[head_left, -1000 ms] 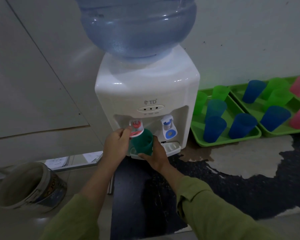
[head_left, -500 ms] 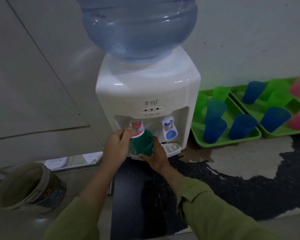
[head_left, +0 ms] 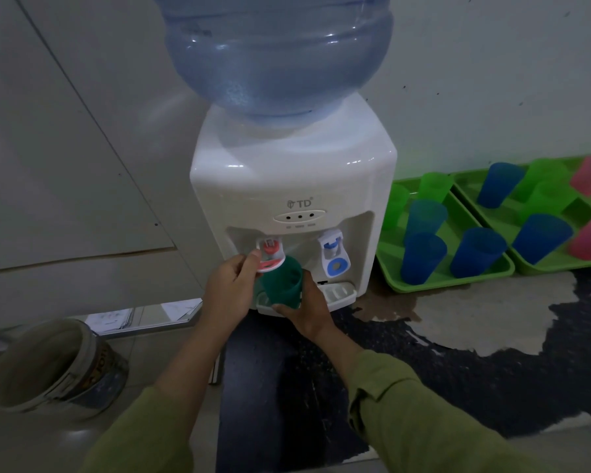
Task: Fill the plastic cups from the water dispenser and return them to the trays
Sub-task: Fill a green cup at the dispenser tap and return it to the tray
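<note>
A white water dispenser (head_left: pixel 294 172) with a blue bottle (head_left: pixel 277 52) on top stands against the wall. My right hand (head_left: pixel 307 308) grips a dark green cup (head_left: pixel 282 283) from below, tilted under the red tap (head_left: pixel 270 256). My left hand (head_left: pixel 231 291) pinches the red tap's lever with thumb and fingers. The blue tap (head_left: pixel 335 256) is untouched. Two green trays (head_left: pixel 454 285) (head_left: pixel 560 264) to the right hold several blue, green and pink cups.
A drip tray (head_left: pixel 338 295) sits under the taps. A pale bucket (head_left: pixel 58 367) stands on the floor at the lower left. A dark stool or stand (head_left: pixel 270 387) is below my arms. The floor at right is patchy black and grey.
Both hands and the green cup stay at the red tap; only the camera has shifted slightly.
</note>
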`<state>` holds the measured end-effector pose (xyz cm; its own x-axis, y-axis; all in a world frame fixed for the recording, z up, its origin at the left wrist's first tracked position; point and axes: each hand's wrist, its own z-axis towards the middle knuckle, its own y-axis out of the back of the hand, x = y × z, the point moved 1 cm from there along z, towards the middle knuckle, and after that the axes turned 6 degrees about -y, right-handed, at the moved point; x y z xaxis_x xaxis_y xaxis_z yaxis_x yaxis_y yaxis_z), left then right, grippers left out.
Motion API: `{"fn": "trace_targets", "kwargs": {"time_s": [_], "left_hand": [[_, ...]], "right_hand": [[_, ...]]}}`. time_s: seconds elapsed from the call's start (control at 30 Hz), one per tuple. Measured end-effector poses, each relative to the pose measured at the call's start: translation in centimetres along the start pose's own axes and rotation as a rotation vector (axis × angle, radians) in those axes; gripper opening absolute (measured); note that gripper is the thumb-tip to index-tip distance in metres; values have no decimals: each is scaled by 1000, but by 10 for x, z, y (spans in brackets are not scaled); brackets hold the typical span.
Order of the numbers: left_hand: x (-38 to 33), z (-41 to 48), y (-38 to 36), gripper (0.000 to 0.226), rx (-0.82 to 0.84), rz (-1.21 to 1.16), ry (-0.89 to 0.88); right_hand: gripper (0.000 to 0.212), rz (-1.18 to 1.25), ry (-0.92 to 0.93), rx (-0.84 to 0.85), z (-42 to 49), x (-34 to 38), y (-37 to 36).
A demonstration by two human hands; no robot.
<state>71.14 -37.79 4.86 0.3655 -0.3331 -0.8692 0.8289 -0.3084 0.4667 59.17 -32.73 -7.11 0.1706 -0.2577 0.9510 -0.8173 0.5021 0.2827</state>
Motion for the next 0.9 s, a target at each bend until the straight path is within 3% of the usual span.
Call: {"fn": "trace_targets", "kwargs": {"time_s": [0.5, 0.67, 0.9], "left_hand": [[9, 8, 1, 30, 64, -135, 103], [20, 10, 0, 26, 171, -2, 102], [31, 15, -10, 36, 203, 274, -60]], "right_hand": [[76, -36, -17, 7, 1, 2, 2], [77, -37, -25, 0, 0, 3, 2], [73, -1, 2, -9, -1, -2, -1]]}}
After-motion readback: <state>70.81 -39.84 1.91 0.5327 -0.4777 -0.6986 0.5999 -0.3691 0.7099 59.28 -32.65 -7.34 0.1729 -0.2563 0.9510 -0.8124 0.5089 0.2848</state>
